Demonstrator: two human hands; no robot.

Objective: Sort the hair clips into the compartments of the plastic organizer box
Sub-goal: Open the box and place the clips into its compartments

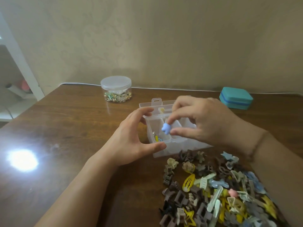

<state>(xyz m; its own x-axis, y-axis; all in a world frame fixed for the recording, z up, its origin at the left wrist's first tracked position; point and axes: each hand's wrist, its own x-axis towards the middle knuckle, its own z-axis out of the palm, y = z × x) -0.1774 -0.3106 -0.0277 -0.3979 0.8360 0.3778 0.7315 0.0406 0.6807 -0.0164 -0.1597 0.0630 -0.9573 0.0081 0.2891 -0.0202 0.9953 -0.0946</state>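
At the table's [68,128] near right corner lies the unsorted heap of hair clips [218,194]. Beyond it, the left hand [131,138] cups the left end of the clear organizer box [173,145], thumb and fingers spread against its walls, likely steadying it. The right hand [201,122] pinches a small blue clip [166,128] above a compartment. Near the far edge stand a lidded jar [116,89] and a teal case [236,98].

Right hand [203,120] pinches blue clip [166,128] over organizer box [172,148] – left hand [131,138] steadies box
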